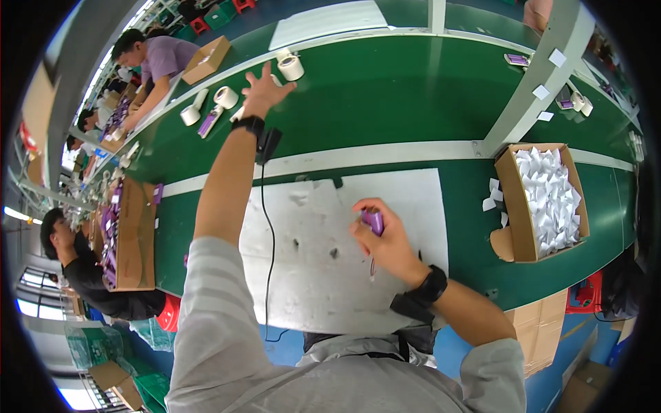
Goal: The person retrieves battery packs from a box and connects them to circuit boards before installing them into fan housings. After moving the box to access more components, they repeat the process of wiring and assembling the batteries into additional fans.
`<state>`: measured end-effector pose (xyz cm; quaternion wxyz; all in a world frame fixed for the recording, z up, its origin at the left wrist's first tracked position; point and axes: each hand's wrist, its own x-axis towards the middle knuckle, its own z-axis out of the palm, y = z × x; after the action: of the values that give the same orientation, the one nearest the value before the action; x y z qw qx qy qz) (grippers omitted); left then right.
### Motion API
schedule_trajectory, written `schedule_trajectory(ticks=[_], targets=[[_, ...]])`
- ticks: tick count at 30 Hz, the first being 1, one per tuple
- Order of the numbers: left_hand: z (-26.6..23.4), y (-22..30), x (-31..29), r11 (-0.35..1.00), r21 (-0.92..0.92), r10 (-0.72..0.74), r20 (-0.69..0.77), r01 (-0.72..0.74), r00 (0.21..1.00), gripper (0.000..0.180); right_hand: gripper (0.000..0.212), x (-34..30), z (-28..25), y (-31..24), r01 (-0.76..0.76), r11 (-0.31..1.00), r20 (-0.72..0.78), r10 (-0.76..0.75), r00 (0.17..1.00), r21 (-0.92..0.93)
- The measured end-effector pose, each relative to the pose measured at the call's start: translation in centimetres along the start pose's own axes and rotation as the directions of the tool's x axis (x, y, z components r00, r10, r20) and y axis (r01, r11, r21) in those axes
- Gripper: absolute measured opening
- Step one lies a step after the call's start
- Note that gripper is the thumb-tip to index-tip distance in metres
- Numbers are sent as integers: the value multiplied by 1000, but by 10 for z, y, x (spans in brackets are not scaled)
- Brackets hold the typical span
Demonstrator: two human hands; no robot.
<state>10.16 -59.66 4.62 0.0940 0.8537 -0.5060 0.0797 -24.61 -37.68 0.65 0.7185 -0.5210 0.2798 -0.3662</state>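
My left arm stretches across the bench, and my left hand [265, 96] is open with fingers spread, over the far side of the green bench top. Beside its fingertips stands a white roll of tape or labels [291, 68]; a pale piece partly shows behind the fingers. I cannot tell whether the fingers touch it. My right hand [391, 244] is closed around a small purple battery pack [372, 220], held above the white foam sheet [310, 275]. A thin lead [372, 270] hangs below that hand.
An open carton of folded white paper pieces [547, 199] stands at right, beside a slanted metal post [530, 89]. A carton [135, 237] of purple packs stands left, near a seated person. More white rolls [226, 97] lie far left. A black cable [264, 220] crosses the sheet.
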Motion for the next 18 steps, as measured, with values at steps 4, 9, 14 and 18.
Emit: schedule_trajectory(ticks=[4, 9, 14, 18], targets=[[34, 16, 54, 987, -91, -125, 69, 131, 990, 99, 25, -2, 2, -4, -8, 998, 7, 9, 1000, -65], [27, 36, 66, 986, -96, -113, 224, 138, 968, 97, 26, 2, 0, -5, 16, 995, 29, -13, 1000, -99], [15, 63, 39, 999, -32, 2, 29, -1, 1000, 78, 25, -4, -3, -12, -76, 995, 4, 76, 997, -60], [-21, 108, -51, 943, -122, 301, -77, -308, 951, 70, 24, 4, -1, -7, -2, 982, -37, -5, 999, -191]])
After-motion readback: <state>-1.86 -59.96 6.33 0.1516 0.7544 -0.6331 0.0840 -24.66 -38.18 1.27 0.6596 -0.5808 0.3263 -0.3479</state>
